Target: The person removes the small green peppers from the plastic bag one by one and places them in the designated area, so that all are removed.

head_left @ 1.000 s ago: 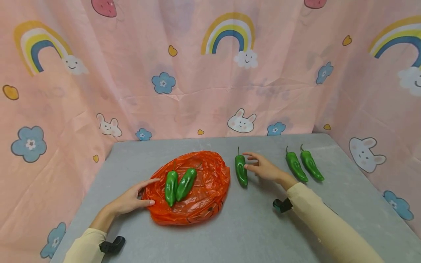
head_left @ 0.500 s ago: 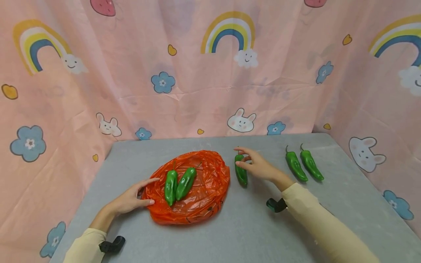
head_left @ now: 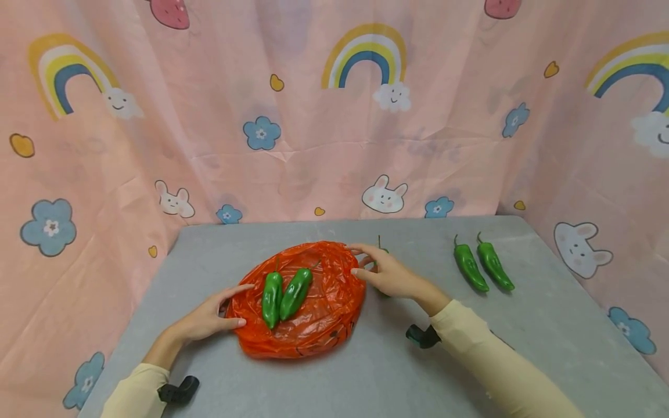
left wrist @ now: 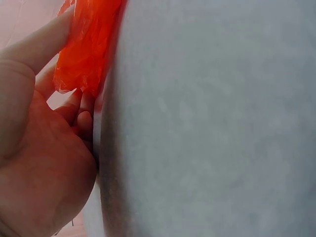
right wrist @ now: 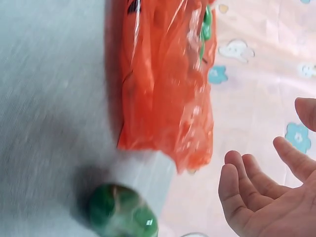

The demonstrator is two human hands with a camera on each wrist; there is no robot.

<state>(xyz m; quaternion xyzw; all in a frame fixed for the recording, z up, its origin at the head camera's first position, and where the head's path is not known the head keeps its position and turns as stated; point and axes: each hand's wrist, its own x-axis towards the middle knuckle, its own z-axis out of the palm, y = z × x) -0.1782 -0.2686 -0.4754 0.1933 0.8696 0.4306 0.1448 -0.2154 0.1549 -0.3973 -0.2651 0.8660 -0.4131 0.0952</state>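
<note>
An orange-red plastic bag point(head_left: 326, 313), spread wide like a shallow basin, has two green chili peppers point(head_left: 271, 300) lying in it. At its left side my left hand point(head_left: 206, 313) touches the rim, thumb and index finger spread apart; in the left wrist view the bag's edge point(left wrist: 86, 54) lies among the fingers. My right hand point(head_left: 389, 273) hovers at the bag's right rim with fingers spread and nothing held, as the right wrist view shows. Beneath that hand another green pepper point(right wrist: 123, 212) lies on the table, mostly hidden in the head view.
Two more green peppers point(head_left: 493, 267) lie side by side at the back right of the grey table point(head_left: 444, 377). A pink patterned curtain point(head_left: 292, 174) hangs behind and along both sides.
My right hand has moved left, from beside the single pepper, across it, to the bag's right rim. The pepper stayed in place. The left hand has not moved.
</note>
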